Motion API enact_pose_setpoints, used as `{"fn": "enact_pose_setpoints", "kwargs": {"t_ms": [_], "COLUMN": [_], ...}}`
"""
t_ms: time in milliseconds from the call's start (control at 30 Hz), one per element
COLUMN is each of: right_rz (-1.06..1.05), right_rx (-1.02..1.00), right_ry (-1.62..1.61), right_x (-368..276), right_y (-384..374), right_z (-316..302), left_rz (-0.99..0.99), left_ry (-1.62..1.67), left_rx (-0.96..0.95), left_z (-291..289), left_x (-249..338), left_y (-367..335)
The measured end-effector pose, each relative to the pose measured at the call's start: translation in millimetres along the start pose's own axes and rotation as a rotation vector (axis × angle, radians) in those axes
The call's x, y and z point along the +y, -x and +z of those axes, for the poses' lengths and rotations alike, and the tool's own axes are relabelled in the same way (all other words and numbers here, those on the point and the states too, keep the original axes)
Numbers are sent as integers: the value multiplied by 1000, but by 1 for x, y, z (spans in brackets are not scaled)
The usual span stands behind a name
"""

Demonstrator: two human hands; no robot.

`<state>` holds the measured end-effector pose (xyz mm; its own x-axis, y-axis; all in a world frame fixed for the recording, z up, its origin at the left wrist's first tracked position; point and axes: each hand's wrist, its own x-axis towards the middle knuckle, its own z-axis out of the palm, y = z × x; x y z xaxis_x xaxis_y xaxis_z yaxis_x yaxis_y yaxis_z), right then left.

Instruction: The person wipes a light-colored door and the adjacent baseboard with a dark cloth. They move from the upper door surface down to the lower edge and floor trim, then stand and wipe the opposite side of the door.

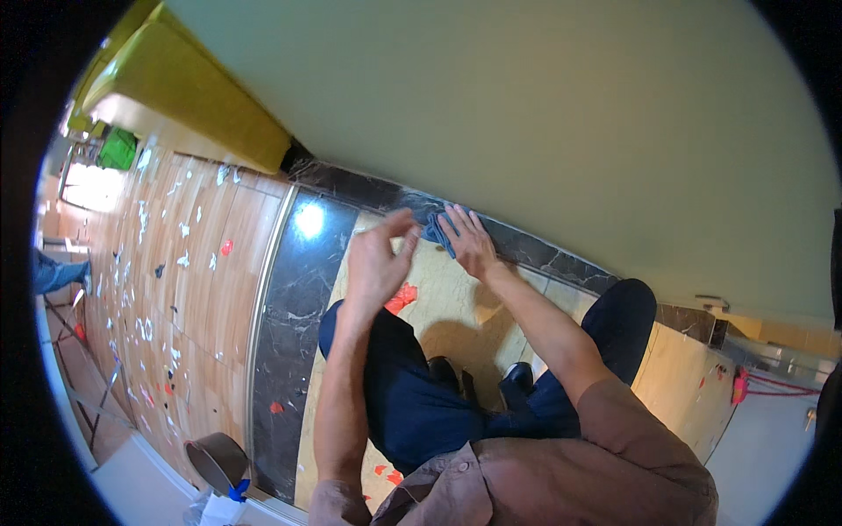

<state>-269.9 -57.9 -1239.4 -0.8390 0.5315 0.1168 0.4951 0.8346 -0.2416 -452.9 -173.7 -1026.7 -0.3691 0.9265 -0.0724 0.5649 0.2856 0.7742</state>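
- The blue-grey cloth (436, 230) lies bunched at the dark marble baseboard (544, 257), low on the green wall (526, 114); its showing edge runs from the baseboard down toward the person. Its long axis is hard to judge, as fingers cover much of it.
- The right hand (469, 243) lies nearly flat on the cloth, fingers stretched and slightly apart, pointing toward the wall, pressing rather than wrapped around it.
- The left hand (383, 254) hovers just left of the cloth, fingers loosely bent, thumb apart; it is blurred but seems to hold nothing.
- A red scrap (403, 298) lies on the pale floor (513, 324) beside the left wrist.
- The person's knees, in dark trousers (618, 324), flank the forearms, the right one near the baseboard.
- Farther left, white and red bits litter the wood-look floor (210, 316), below a yellow seat (193, 88).
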Motion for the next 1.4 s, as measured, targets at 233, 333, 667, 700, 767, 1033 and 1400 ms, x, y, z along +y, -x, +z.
{"fn": "enact_pose_setpoints", "kwargs": {"t_ms": [233,333,667,700,767,1033,1400], "right_rz": [151,672,1132,1125,1049,938,660], "right_rx": [0,61,255,54,-64,100,139], "right_ry": [34,106,-162,-298,-734,-1971,-2056], "right_x": [70,87,54,52,42,8,-36], "right_y": [137,182,152,138,124,89,86], "right_z": [-45,-53,-60,-67,-66,-123,-174], "left_rz": [125,115,40,14,32,-20,-382], "left_ry": [-451,-471,-475,-482,-469,-312,632], "left_rx": [-313,-302,-258,-250,-256,-277,-636], "left_z": [25,35,52,51,50,55,60], "left_x": [9,-1,1,-1,-7,-6,45], "left_y": [1,-8,-21,-23,-23,-24,7]}}
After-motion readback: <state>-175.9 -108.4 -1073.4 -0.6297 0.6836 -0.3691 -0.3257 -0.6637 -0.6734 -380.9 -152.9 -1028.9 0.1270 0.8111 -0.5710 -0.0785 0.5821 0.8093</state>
